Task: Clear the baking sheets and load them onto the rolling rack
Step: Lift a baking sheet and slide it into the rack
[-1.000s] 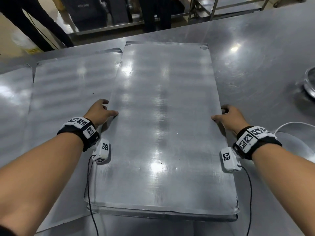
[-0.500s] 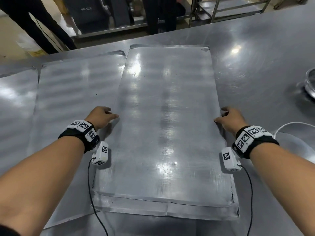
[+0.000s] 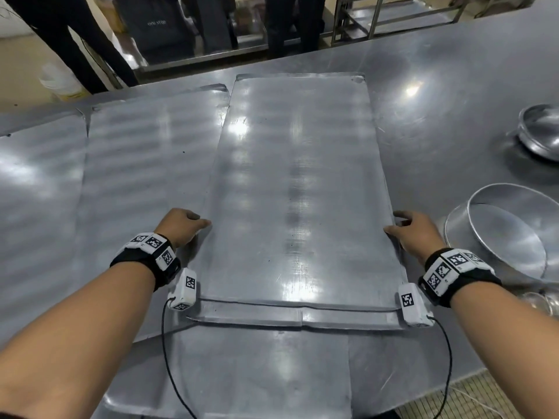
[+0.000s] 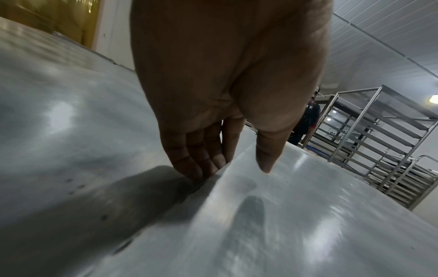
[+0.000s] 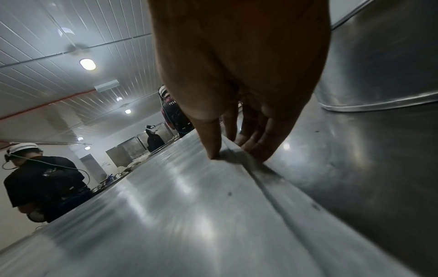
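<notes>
A large, bare metal baking sheet (image 3: 296,192) lies lengthwise in front of me, on top of another sheet (image 3: 272,373) whose near end shows below it. My left hand (image 3: 198,223) grips its left long edge and my right hand (image 3: 397,226) grips its right long edge. In the left wrist view my left hand (image 4: 237,168) has its thumb over the sheet (image 4: 296,215) and its fingers at the rim. In the right wrist view my right hand (image 5: 234,155) has its thumb on top of the sheet (image 5: 177,196), fingers down beside the rim. A tall steel rolling rack (image 4: 379,146) stands beyond the table.
A third sheet (image 3: 145,176) lies to the left on the steel table (image 3: 453,116). A round metal pan (image 3: 508,231) sits close to my right hand, with a bowl (image 3: 541,131) farther back. People (image 3: 90,40) stand across the table.
The sheet's near end now lies farther from me, flat on the sheet beneath. Both hands keep their hold on its edges. The pan and bowl have come into view at right.
</notes>
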A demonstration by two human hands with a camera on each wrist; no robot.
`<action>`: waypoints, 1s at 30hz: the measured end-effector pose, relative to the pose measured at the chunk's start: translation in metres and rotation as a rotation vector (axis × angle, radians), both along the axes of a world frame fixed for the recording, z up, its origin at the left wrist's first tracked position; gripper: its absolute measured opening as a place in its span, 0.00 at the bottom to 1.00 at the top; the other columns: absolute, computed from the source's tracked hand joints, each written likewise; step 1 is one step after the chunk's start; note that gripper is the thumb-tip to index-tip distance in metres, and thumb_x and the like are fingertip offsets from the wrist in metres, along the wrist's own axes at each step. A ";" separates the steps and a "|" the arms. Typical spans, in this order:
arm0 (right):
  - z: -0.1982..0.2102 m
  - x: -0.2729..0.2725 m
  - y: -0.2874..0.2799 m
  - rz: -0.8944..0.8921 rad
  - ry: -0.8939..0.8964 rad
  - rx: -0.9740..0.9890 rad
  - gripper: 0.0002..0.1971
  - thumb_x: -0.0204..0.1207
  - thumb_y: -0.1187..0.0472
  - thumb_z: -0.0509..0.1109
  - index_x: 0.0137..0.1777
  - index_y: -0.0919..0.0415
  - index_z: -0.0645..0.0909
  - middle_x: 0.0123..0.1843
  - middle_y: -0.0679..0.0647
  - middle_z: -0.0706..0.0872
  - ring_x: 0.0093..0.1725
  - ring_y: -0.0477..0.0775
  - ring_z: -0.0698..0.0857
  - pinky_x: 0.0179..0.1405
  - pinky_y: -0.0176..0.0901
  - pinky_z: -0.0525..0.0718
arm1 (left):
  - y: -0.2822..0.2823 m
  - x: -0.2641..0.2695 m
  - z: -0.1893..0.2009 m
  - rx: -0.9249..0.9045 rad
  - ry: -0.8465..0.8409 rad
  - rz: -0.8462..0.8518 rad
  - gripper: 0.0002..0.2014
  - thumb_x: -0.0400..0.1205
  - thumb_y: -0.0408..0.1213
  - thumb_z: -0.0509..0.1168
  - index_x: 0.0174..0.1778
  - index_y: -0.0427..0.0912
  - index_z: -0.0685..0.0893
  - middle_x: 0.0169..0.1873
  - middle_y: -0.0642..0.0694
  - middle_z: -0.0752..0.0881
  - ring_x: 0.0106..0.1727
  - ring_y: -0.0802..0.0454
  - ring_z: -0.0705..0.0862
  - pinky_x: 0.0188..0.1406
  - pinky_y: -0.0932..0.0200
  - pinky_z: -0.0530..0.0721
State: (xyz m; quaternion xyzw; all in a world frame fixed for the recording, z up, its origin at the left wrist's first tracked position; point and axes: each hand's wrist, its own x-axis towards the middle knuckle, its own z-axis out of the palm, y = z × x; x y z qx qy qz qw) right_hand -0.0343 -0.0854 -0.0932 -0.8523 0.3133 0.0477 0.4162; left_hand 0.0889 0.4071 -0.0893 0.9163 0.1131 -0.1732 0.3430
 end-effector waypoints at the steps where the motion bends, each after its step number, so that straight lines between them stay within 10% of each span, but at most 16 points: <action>1: -0.003 -0.007 0.001 -0.011 -0.001 -0.004 0.25 0.74 0.62 0.80 0.71 0.61 0.82 0.53 0.57 0.86 0.57 0.61 0.87 0.63 0.50 0.82 | 0.002 -0.005 -0.001 -0.001 0.000 0.006 0.18 0.75 0.45 0.78 0.53 0.34 0.91 0.49 0.36 0.91 0.46 0.40 0.87 0.52 0.51 0.82; 8: -0.009 -0.035 0.004 -0.062 -0.017 0.005 0.25 0.64 0.53 0.82 0.63 0.54 0.88 0.54 0.47 0.91 0.60 0.56 0.88 0.70 0.58 0.82 | -0.005 -0.034 0.005 -0.054 0.004 0.006 0.16 0.75 0.43 0.78 0.53 0.36 0.90 0.42 0.41 0.91 0.46 0.41 0.88 0.55 0.48 0.84; 15: -0.001 -0.054 -0.007 0.070 0.031 0.042 0.27 0.73 0.66 0.79 0.73 0.56 0.81 0.49 0.51 0.90 0.55 0.57 0.89 0.69 0.55 0.83 | -0.014 -0.066 0.008 -0.055 0.014 0.048 0.20 0.74 0.41 0.78 0.60 0.36 0.87 0.49 0.39 0.90 0.50 0.40 0.88 0.60 0.46 0.85; 22: 0.012 -0.070 -0.037 0.162 0.080 -0.031 0.29 0.75 0.60 0.78 0.76 0.57 0.78 0.64 0.57 0.88 0.66 0.62 0.85 0.73 0.57 0.78 | -0.045 -0.120 0.019 -0.108 0.051 0.057 0.18 0.77 0.37 0.77 0.59 0.32 0.86 0.39 0.40 0.89 0.35 0.46 0.86 0.42 0.55 0.83; 30: 0.041 -0.091 -0.028 0.333 -0.045 -0.085 0.26 0.79 0.53 0.74 0.76 0.56 0.78 0.77 0.57 0.80 0.75 0.59 0.78 0.74 0.51 0.73 | -0.094 -0.200 0.041 0.200 -0.136 -0.179 0.30 0.76 0.59 0.69 0.70 0.47 0.82 0.67 0.40 0.81 0.67 0.41 0.81 0.69 0.43 0.78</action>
